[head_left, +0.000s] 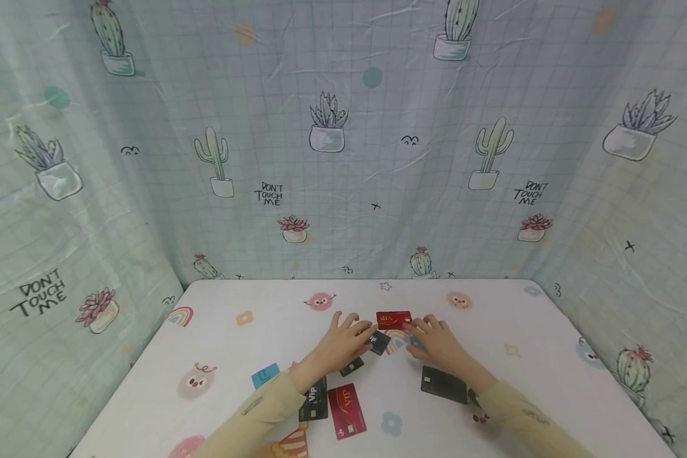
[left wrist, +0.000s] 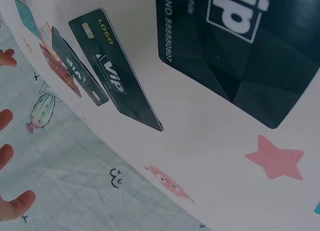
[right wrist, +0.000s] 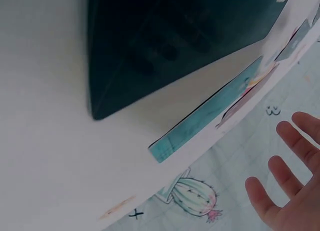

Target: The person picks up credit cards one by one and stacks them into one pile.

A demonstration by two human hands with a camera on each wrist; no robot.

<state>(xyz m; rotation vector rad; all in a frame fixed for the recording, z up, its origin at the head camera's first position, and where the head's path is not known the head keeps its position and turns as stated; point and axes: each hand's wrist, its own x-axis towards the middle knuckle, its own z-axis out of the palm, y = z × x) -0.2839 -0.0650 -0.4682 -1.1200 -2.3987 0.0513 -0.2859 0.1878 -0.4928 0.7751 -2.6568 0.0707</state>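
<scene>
My left hand (head_left: 343, 343) hovers with spread fingers beside a dark VIP card (head_left: 380, 343); another dark card (head_left: 352, 367) lies below its palm. Across from it, my right hand (head_left: 439, 346) has its fingers apart near a red VIP card (head_left: 393, 319). A blue card (head_left: 416, 340) is partly covered by that hand. In the left wrist view, fingertips (left wrist: 19, 206) show with nothing held, and a dark VIP card (left wrist: 235, 51) fills the near corner. The right wrist view shows loose fingers (right wrist: 295, 141) holding nothing, beyond a blue card (right wrist: 200, 116).
Nearer the body lie a dark VIP card (head_left: 316, 402), a red VIP card (head_left: 346, 412) and a blue card (head_left: 265, 375). A black card (head_left: 443, 385) sits under the right forearm. The white patterned table (head_left: 206, 343) meets a cactus-print curtain (head_left: 378, 235) at its back edge.
</scene>
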